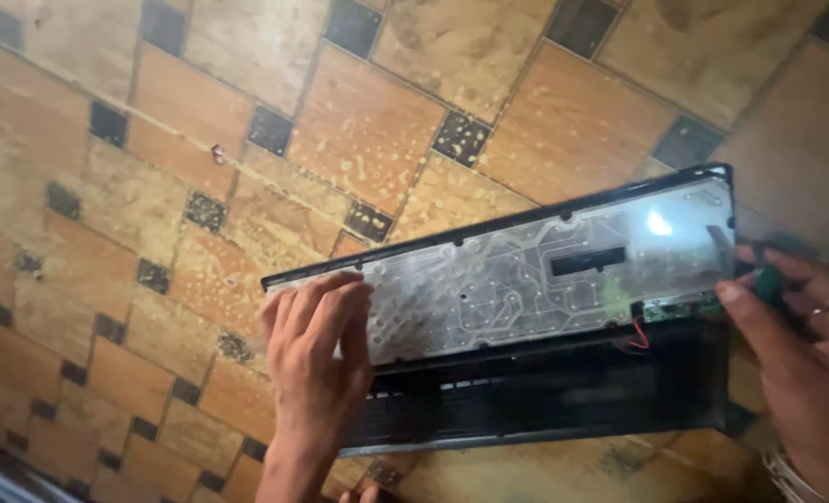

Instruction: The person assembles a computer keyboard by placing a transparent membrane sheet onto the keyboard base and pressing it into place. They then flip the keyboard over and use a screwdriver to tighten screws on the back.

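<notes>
An opened black keyboard shell (pixel 545 373) lies on the tiled floor (pixel 247 140), its clear circuit membrane (pixel 526 279) exposed, with a small green board (pixel 680 307) and red wire (pixel 640 333) at right. My left hand (pixel 317 349) presses flat, fingers spread, on the membrane's left end. My right hand (pixel 796 345), half cut off at the frame's right edge, pinches a blurred dark-green tool (pixel 767 284) I can't make out.

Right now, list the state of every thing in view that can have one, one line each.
Keyboard: opened up, back cover off, lying on the tiled floor.
Clear membrane sheet: exposed, lying flat in the keyboard shell.
Small green circuit board: uncovered, red wire attached.
Left hand: fingers spread, pressing flat on the membrane's left end.
Right hand: at the keyboard's right edge, closed on a green-handled tool.
</notes>
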